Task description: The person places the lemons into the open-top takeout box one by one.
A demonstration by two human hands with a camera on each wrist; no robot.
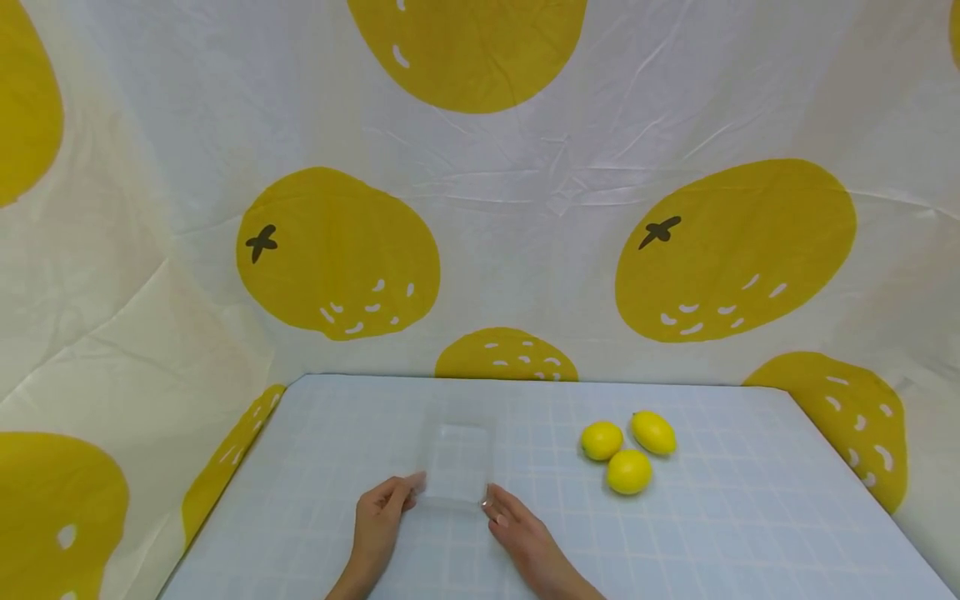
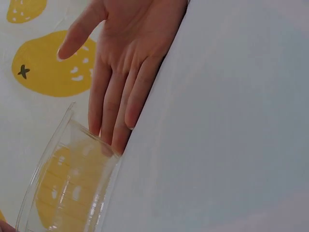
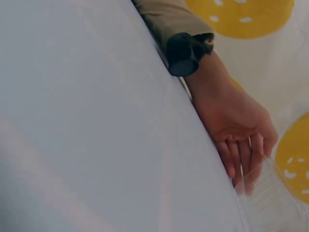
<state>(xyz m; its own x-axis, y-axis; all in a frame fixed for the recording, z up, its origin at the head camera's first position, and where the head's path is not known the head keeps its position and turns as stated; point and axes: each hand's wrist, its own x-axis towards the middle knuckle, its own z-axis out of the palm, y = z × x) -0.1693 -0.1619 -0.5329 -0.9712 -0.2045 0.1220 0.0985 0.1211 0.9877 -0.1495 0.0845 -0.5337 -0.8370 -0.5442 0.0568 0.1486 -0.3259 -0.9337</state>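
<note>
A clear plastic container (image 1: 457, 462) stands on the table in front of me, between my hands. My left hand (image 1: 381, 517) is at its near left corner. In the right wrist view the left hand's fingers (image 3: 244, 159) reach down, gently bent, against the container's wall. My right hand (image 1: 525, 537) is at the near right corner. The left wrist view shows that hand's fingers (image 2: 112, 106) straight, tips at the container's wall, its thumb (image 2: 72, 41) held apart. Three yellow lemons (image 1: 628, 472) lie together to the container's right.
A pale blue checked cloth (image 1: 712, 517) covers the table. A white curtain (image 1: 525, 267) printed with large yellow fruits hangs behind the table and along both sides. A dark wrist camera (image 3: 183, 54) sits at the sleeve (image 3: 169, 17) of the left arm.
</note>
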